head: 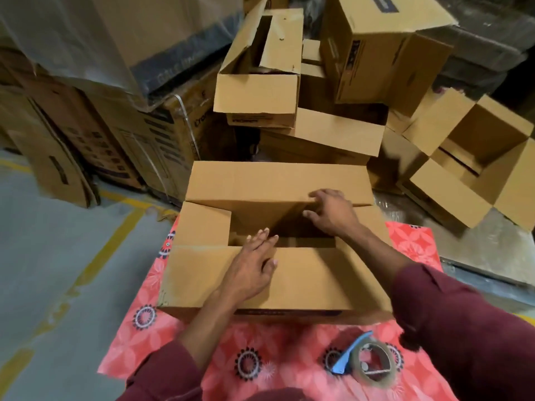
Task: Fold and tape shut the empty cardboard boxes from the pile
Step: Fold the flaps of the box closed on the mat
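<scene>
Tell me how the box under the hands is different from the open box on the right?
The box under the hands sits flat with its flaps partly folded in; the open box on the right sits askew with flaps spread wide. Both hands, left and right, touch the first; nothing touches the second. Both are plain brown cardboard.

A cardboard box (pixel 275 250) is set on a mat (pixel 202 351) spread over the floor (pixel 58 256), directly before the person. The left hand (pixel 252 267) is laid flat on the box's near flap (pixel 304 279), fingers reaching over its edge. The right hand (pixel 330 214) is placed at the far flap (pixel 275 183), at the right of the opening. A small side flap (pixel 205 224) is folded in at the left. A tape dispenser (pixel 367 360) is found on the mat, nearer than the box and to its right. Behind the box a pile of open boxes (pixel 304 91) is stacked; one open box (pixel 474 157) lies to the right. Large cartons (pixel 115 125) are stacked at the left rear.
</scene>
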A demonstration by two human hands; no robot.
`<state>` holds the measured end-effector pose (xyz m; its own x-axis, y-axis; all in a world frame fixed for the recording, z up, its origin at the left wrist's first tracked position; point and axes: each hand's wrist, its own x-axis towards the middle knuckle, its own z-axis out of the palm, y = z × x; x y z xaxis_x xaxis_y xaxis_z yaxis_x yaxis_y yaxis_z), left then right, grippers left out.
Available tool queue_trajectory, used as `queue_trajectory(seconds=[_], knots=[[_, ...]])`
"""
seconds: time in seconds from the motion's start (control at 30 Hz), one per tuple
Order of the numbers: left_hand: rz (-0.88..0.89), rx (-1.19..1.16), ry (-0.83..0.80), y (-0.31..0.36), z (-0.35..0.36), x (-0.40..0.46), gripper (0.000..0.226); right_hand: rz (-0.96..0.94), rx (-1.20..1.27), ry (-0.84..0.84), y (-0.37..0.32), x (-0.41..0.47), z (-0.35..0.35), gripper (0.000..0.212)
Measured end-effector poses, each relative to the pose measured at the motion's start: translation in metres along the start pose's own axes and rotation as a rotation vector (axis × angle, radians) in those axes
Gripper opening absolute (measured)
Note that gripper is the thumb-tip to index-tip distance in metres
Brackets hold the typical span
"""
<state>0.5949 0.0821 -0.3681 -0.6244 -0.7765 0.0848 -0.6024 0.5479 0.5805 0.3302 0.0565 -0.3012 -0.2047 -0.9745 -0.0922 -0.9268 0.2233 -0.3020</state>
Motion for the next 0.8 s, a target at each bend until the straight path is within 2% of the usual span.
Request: queue_trajectory(seconds=[0.07, 0.13, 0.23, 0.3, 0.4, 0.47, 0.57, 0.63, 0.73, 0.8], knots=[[-0.009, -0.084, 0.154, -0.018, -0.014, -0.005, 0.049, -0.047, -0.027, -0.082, -0.028, 0.042, 0.005, 0.063], [-0.064, 0.023, 0.267, -0.041, -0.031, -0.016, 0.049, -0.087, -0.083, -0.099, -0.052, 0.079, 0.007, 0.073], [-0.277, 0.274, 0.307, -0.072, -0.058, -0.037, 0.075, -0.135, -0.128, -0.145, -0.083, 0.116, 0.008, 0.084], [-0.485, 0.300, 0.253, -0.082, -0.076, -0.047, 0.099, -0.140, -0.125, -0.178, -0.102, 0.133, 0.010, 0.087], [-0.719, 0.002, 0.177, -0.106, -0.082, -0.050, 0.119, -0.142, -0.127, -0.173, -0.114, 0.148, 0.014, 0.088], [-0.785, -0.239, 0.136, -0.119, -0.083, -0.049, 0.126, -0.132, -0.095, -0.196, -0.115, 0.152, 0.015, 0.085], [-0.807, -0.389, 0.140, -0.128, -0.082, -0.047, 0.104, -0.110, -0.054, -0.194, -0.117, 0.149, 0.011, 0.080], [-0.763, -0.419, 0.159, -0.128, -0.082, -0.047, 0.094, -0.149, -0.083, -0.083, -0.123, 0.134, 0.002, 0.073], [-0.728, -0.418, 0.172, -0.125, -0.081, -0.050, 0.083, -0.252, -0.057, 0.154, -0.136, 0.089, -0.021, 0.049], [-0.725, -0.400, 0.177, -0.127, -0.080, -0.051, 0.083, -0.309, -0.049, 0.130, -0.141, 0.046, -0.028, 0.038]])
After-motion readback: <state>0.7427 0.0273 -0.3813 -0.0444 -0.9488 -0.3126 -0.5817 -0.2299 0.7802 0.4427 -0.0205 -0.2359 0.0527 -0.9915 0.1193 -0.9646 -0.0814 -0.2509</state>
